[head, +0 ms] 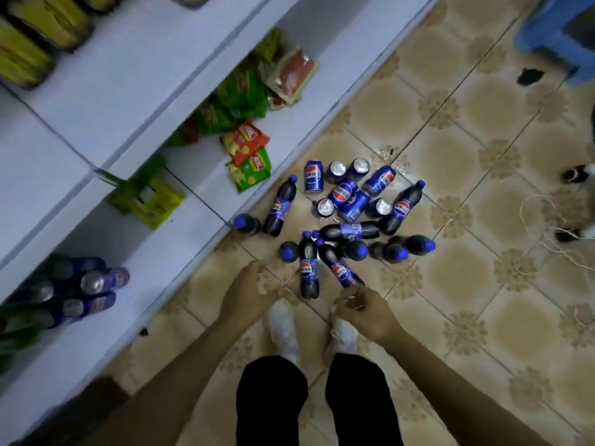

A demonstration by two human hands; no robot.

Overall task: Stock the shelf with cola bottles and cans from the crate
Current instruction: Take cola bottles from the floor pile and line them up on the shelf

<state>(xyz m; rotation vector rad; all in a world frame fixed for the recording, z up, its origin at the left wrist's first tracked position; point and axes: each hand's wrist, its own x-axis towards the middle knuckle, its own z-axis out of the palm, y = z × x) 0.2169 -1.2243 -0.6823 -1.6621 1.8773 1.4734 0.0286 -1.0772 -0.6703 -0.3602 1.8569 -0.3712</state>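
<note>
Several cola bottles with blue caps and several blue cola cans lie and stand in a heap on the tiled floor beside the white shelf. Some cola cans lie on the shelf's lower left level. My left hand hovers with loosely curled fingers just left of the nearest bottles and holds nothing. My right hand hangs with curled fingers right below a lying bottle, close to its base; whether it touches the bottle I cannot tell. No crate is in view.
Green and red snack packets lie on the shelf's lower level, and yellow packs sit higher up. A blue plastic stool stands at the top right. A white cord trails over the floor at right. My white shoes stand below the heap.
</note>
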